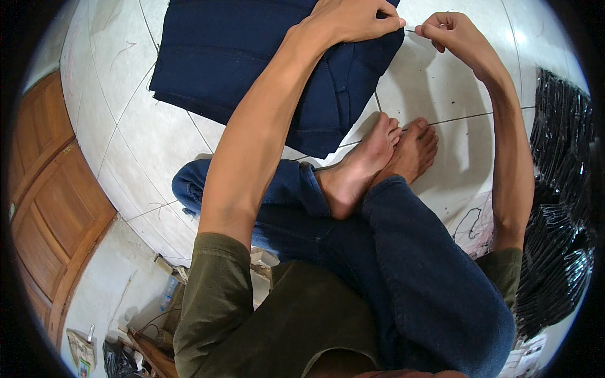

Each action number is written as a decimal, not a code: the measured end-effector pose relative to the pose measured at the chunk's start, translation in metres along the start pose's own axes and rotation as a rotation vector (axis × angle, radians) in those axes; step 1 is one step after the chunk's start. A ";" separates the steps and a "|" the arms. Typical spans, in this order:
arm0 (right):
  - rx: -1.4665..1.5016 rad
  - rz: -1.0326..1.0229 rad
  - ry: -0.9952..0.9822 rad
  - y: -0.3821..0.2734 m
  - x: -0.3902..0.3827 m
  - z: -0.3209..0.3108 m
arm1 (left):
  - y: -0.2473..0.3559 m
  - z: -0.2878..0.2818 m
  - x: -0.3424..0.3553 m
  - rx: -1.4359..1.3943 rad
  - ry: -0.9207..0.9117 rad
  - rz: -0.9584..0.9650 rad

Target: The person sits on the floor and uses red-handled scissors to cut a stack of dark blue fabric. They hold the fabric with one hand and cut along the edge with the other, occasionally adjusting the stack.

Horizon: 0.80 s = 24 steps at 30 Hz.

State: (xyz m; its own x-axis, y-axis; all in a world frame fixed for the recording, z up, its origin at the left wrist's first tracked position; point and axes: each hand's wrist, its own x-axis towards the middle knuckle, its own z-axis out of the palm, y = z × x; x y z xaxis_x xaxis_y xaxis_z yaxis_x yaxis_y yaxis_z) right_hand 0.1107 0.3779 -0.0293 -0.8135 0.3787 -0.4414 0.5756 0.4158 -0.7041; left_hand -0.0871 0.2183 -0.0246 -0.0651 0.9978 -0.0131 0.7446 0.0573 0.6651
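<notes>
A dark navy garment point(220, 63), folded, with seams and some loose threads at its edge, lies on the tiled floor in front of my crossed legs. My left hand point(356, 19) rests across its far right part, with thumb and fingers closed at the garment's edge. To the right, just past that edge, my right hand point(450, 38) hangs above the floor, its thumb and fingertip pinched together. Whatever is in the pinch is too small to make out. A short dark line shows between the two hands; I cannot tell whether it is thread or a tile joint.
My bare feet point(384, 151) lie close to the garment's near corner. A pile of shiny black plastic packs point(554, 208) stands on the right. At left is a wooden door point(57, 214). Behind it, lower left, are a clear bottle point(169, 293) and clutter along the wall.
</notes>
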 end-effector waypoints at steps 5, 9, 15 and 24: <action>-0.016 -0.010 0.041 -0.002 0.000 0.005 | 0.003 -0.002 -0.001 -0.013 0.009 0.015; 0.008 -0.012 0.044 0.001 0.002 0.006 | 0.001 0.001 0.001 0.000 -0.015 -0.027; 0.023 0.004 0.039 0.004 0.005 0.009 | -0.001 0.003 0.001 0.012 -0.002 -0.013; 0.001 0.026 0.131 0.000 -0.009 0.008 | 0.000 0.001 0.002 -0.001 -0.039 -0.028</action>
State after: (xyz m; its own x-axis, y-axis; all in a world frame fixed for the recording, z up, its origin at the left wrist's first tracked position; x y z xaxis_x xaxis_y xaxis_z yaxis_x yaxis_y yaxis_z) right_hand 0.1171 0.3684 -0.0299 -0.7805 0.4942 -0.3829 0.5960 0.4034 -0.6944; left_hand -0.0869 0.2207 -0.0254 -0.0602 0.9963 -0.0609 0.7424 0.0854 0.6645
